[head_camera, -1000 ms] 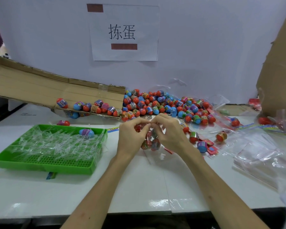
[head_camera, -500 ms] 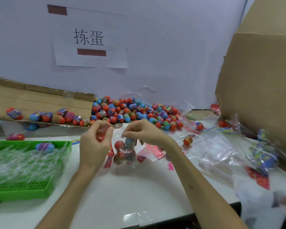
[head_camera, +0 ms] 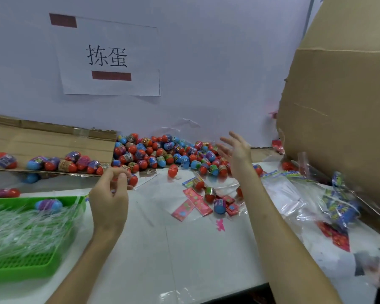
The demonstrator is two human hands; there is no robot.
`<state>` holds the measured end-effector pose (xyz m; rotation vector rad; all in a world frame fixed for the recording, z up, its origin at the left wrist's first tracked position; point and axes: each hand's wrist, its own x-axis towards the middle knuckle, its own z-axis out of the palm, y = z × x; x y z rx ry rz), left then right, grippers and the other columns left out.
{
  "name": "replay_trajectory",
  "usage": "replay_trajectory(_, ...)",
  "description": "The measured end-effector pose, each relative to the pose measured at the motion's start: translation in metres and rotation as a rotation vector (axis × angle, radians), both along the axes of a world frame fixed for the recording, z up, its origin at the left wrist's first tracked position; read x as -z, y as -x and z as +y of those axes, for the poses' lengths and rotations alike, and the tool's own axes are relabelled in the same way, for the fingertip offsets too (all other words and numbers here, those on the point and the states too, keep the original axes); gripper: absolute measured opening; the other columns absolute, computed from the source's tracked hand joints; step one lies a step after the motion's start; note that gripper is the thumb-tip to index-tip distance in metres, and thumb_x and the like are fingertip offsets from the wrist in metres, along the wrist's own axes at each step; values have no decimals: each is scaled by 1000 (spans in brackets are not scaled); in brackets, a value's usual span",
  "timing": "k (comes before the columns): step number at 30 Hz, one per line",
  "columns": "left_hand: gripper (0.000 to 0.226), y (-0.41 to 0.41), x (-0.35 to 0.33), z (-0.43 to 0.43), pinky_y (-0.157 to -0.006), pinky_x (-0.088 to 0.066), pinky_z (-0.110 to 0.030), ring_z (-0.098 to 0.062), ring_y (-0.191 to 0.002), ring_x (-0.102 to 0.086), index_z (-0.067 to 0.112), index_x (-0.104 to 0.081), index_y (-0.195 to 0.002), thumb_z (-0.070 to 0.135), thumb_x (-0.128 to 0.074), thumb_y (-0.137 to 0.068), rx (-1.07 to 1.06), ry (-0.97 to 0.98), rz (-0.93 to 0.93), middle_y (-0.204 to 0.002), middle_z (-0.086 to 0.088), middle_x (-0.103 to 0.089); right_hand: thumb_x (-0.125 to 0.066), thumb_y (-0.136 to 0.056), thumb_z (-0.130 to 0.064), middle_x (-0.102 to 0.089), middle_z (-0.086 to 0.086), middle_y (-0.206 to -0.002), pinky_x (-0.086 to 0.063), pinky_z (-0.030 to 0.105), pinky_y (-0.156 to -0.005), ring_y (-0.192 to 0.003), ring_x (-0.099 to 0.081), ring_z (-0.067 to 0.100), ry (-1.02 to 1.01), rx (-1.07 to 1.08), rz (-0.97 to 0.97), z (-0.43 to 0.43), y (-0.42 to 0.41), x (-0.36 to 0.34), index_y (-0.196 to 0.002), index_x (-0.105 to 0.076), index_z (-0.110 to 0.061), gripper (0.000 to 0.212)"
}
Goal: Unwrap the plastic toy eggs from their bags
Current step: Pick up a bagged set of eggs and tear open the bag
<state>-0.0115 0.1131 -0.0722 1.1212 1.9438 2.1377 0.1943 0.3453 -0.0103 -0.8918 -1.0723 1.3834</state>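
The right hand (head_camera: 237,150) is raised with its fingers spread and holds nothing. It hovers over the right end of the pile of toy eggs (head_camera: 162,152) against the far wall. The left hand (head_camera: 109,198) has its fingers curled, tips together, just beside a red egg (head_camera: 133,179); whether they pinch anything I cannot tell. Between the forearms, on the white table (head_camera: 184,249), a few loose eggs (head_camera: 219,206) lie among pink cards (head_camera: 198,202). The crumpled bags with blue headers (head_camera: 340,207), likely next to open, lie well right by the cardboard box (head_camera: 338,128), nearer the right hand.
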Motion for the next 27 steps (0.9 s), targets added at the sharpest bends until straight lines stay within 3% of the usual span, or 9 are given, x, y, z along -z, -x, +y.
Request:
replay_trajectory(4, 29, 2, 3, 3, -67, -51, -32, -14, -76, -71, 30, -64, -84, 11, -53, -103, 52, 90, -15, -84, 8, -72, -50, -102, -2, -76, 10, -95, -58, 25, -64, -76, -70, 19, -106, -62, -267, -35, 23, 11, -104, -73, -11, 25)
replay_trajectory(7, 24, 3, 8, 6, -74, -53, -37, -18, -83, -71, 24, -69, -86, 10, -56, -100, 117, 217, 12, -90, 4, -73, -57, -100, -5, -77, 0, -88, -55, 23, -64, -74, -71, 14, -279, -248, -503, -60, 43, 16, -95, -76, -17, 23)
replay_trajectory(11, 27, 0, 11, 7, -76, -53, -29, -1, -90, -65, 34, -72, -87, 13, -59, -97, 177, 375, 166, -94, 21, -71, -71, -93, -21, -73, -11, -108, -51, 24, -83, -98, -64, 3, -557, -472, -866, -79, 51, 37, -107, -78, -25, 16)
replay_trajectory(14, 24, 1, 15, 7, -87, -54, -33, -6, -100, -65, 32, -73, -97, 12, -61, -97, 220, 469, 211, -104, 20, -70, -80, -85, -41, -62, -13, -130, -44, 32, -101, -121, -53, 7, -601, -660, -1048, -88, 51, 53, -118, -73, -36, 34)
replay_trajectory(17, 23, 2, 15, 8, -97, -54, -38, -11, -106, -64, 27, -73, -103, 9, -61, -96, 233, 508, 200, -111, 13, -70, -80, -81, -54, -53, -12, -136, -40, 37, -104, -126, -44, 13, -671, -726, -1215, -91, 56, 60, -126, -67, -40, 49)
replay_trajectory(21, 21, 3, 15, 7, -96, -51, -31, -12, -109, -62, 25, -70, -108, 8, -62, -97, 187, 501, 143, -116, 8, -67, -77, -88, -44, -60, -11, -128, -43, 41, -103, -119, -49, 14, -710, -635, -1173, -93, 61, 63, -115, -75, -34, 29)
replay_trajectory(24, 26, 4, 14, 9, -89, -45, -27, -14, -109, -59, 22, -61, -118, 13, -69, -95, 159, 461, 42, -124, 2, -61, -74, -91, -34, -65, -13, -120, -44, 33, -101, -113, -54, 7, -710, -552, -1087, -91, 60, 68, -108, -78, -30, 18)
replay_trajectory(27, 43, 7, 10, 8, -82, -49, -29, -16, -103, -64, 24, -50, -122, 25, -79, -90, 181, 403, -146, -122, 1, -59, -72, -93, -36, -69, -16, -117, -42, 24, -95, -107, -57, -2, -678, -447, -946, -88, 62, 69, -113, -76, -30, 21)
